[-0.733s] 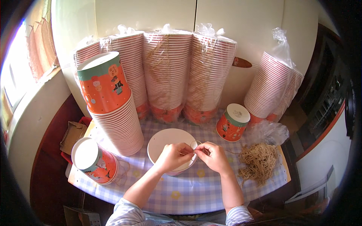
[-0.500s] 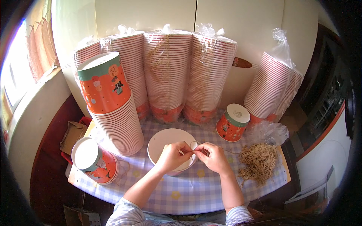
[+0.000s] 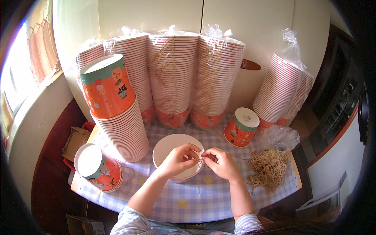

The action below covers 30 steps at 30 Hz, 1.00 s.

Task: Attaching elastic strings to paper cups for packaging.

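My left hand (image 3: 181,160) and my right hand (image 3: 219,161) meet above a white round tub (image 3: 164,147), fingertips close together. A small white tag (image 3: 202,151) stands up at my right fingertips, and a thin string (image 3: 199,161) shows just below it. My left hand is curled, its thumb and forefinger closed at the string. My right thumb and forefinger pinch by the tag; exactly how string and tag join is too small to make out. To the right lies a heap of loose tan strings (image 3: 268,168).
A tall stack of paper buckets (image 3: 121,129) rises at the left, with a shorter orange bucket (image 3: 105,170) before it. Plastic-wrapped bucket stacks (image 3: 174,74) line the back. One small orange bucket (image 3: 241,131) stands right of centre by crumpled plastic (image 3: 278,137). A checked cloth (image 3: 188,207) covers the table.
My left fingers have loosened and spread a little from their tight pinch. A round loop or white disc at the fingertips now shows as an upright tag with string below.
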Each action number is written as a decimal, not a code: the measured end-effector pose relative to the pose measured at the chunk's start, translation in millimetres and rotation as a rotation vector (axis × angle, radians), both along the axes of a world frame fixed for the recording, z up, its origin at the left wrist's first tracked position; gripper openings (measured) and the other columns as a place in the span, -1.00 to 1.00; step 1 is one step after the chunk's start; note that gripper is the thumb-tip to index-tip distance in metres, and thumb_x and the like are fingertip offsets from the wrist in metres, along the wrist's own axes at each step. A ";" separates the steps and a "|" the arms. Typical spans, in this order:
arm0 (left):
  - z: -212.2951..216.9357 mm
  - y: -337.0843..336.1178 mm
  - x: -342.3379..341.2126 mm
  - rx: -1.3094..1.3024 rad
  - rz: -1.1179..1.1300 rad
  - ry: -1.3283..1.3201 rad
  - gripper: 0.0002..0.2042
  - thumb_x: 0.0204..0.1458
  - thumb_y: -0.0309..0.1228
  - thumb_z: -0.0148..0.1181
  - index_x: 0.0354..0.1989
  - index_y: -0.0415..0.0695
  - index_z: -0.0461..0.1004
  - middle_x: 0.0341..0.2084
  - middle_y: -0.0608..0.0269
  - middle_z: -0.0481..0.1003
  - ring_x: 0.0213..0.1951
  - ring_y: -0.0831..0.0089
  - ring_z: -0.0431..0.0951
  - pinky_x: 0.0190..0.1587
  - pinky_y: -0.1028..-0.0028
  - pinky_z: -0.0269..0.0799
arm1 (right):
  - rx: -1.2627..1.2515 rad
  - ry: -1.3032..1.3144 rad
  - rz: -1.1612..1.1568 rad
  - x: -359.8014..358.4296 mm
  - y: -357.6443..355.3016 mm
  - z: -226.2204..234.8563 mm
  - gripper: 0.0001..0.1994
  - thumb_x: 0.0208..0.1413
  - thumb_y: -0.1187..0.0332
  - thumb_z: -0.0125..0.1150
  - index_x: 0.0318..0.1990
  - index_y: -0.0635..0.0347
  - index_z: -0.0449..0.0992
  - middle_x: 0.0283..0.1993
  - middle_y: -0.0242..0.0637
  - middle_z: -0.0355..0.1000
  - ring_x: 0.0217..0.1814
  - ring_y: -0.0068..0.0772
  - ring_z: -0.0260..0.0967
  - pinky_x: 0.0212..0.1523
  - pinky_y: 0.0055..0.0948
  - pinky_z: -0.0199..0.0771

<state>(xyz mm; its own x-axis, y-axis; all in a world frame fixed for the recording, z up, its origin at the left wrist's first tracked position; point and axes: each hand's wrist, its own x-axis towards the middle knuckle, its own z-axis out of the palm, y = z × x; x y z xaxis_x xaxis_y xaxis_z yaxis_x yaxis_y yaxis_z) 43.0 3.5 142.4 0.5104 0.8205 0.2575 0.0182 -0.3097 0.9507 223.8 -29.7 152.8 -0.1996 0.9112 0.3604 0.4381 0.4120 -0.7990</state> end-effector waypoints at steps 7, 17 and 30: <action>3.5 0.3 -4.7 -0.161 -0.124 -0.113 -0.75 -0.08 -0.55 0.10 -0.18 -0.25 0.34 -0.47 0.32 0.47 -0.36 0.61 0.43 -0.26 0.61 0.31 | -0.052 0.347 0.145 11.3 -1.6 -1.2 -0.83 -0.02 0.51 0.12 -0.23 0.22 0.34 -0.51 -0.56 0.21 -0.50 -0.83 0.12 -0.52 -0.77 0.17; 2.4 -0.2 -2.5 -0.244 -0.236 -0.222 -0.73 -0.05 -0.56 0.09 -0.14 -0.26 0.29 -0.43 0.28 0.45 -0.30 0.58 0.43 -0.18 0.57 0.32 | 0.149 0.066 0.100 4.4 -12.5 17.1 -0.84 -0.16 0.46 0.29 -0.35 0.18 0.51 -0.52 -0.44 0.34 -0.56 -0.71 0.23 -0.57 -0.69 0.22; 6.6 -4.4 -3.8 -0.282 -0.267 -0.294 -0.73 -0.05 -0.56 0.10 -0.14 -0.26 0.28 -0.44 0.28 0.45 -0.31 0.58 0.43 -0.19 0.58 0.31 | 0.203 -0.017 0.055 1.9 -14.2 18.7 -0.82 -0.21 0.41 0.33 -0.37 0.12 0.52 -0.54 -0.39 0.36 -0.58 -0.59 0.28 -0.57 -0.59 0.28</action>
